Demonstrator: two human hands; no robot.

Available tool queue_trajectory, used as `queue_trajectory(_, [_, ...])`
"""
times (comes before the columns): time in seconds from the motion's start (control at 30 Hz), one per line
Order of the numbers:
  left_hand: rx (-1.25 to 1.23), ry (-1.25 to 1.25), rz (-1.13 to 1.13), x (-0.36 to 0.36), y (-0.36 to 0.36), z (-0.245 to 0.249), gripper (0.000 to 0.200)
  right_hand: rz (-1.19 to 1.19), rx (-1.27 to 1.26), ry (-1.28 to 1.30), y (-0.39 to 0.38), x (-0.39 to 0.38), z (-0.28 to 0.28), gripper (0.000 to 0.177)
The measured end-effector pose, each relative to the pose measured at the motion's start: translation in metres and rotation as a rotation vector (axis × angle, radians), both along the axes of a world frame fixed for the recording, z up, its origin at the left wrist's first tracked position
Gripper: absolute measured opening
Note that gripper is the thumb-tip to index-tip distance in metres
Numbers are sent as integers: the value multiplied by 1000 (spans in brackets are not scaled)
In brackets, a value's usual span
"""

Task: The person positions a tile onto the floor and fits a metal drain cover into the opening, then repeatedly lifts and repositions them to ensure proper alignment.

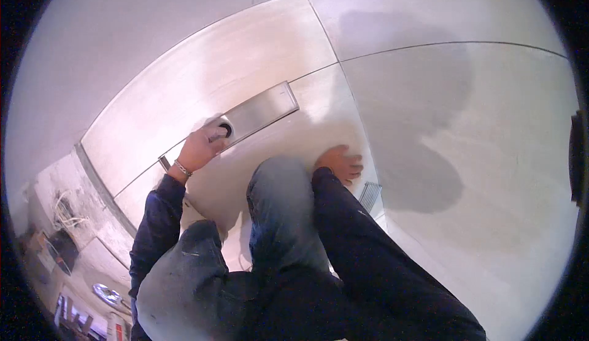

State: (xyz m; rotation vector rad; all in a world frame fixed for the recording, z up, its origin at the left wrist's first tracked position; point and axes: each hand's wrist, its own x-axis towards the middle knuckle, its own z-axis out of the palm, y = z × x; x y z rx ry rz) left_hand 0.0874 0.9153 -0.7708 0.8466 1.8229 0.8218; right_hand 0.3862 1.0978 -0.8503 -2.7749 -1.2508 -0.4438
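A long steel channel is set in the light tiled floor, with a dark round hole near its middle. At that hole is my left hand, fingers bent over its edge; whether they hold anything is hidden. A bracelet circles the left wrist. My right hand rests on the tile right of my knee, its fingers spread and nothing in it. Just below that hand lies a small ribbed metal grate.
My jeans-clad knees are between my arms. Large wall tiles rise at the right. At the lower left are loose cables, a dark object and a round shiny item.
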Motion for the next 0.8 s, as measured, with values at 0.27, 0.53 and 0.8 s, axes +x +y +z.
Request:
queue_trajectory(0.27, [-63, 289, -282, 15, 22, -26, 41, 26, -26, -54, 1, 5, -13, 65])
queue_trajectory(0.53, [-388, 339, -471, 19, 42, -18, 62, 21, -37, -67, 4, 4, -21, 66])
queue_trajectory(0.8, [-350, 304, -452, 14, 40, -32, 69, -24, -146, 54, 3, -10, 7, 66])
